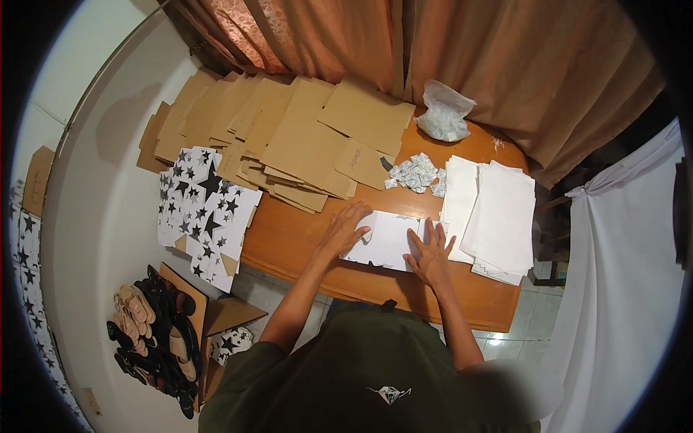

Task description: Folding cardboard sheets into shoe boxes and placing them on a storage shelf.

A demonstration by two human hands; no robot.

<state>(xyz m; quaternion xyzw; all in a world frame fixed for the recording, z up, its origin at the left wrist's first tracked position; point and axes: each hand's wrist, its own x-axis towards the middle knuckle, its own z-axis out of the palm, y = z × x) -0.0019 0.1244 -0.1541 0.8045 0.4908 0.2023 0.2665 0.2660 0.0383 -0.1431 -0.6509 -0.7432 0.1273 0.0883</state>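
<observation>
In front of me on the table lies a flat white paper-covered piece (393,242), rectangular, with dark bits of pattern along its near edge. My left hand (345,229) rests at its left end, thumb over the white surface and fingers stretched toward the far corner. At the right end my right hand (432,252) lies with fingers spread, pressing on it. Neither hand wraps around anything. Just beyond the piece sits a loose pile of small white printed packets (415,173). White paper sheets (503,216) are stacked beside my right hand.
Brown cardboard pieces (303,144) overlap in rows across the back left. Star-printed paper pieces (209,209) cover the table's left corner. A clear plastic bag (445,112) stands at the back by brown curtains (498,65). Shoes (162,325) are piled at lower left.
</observation>
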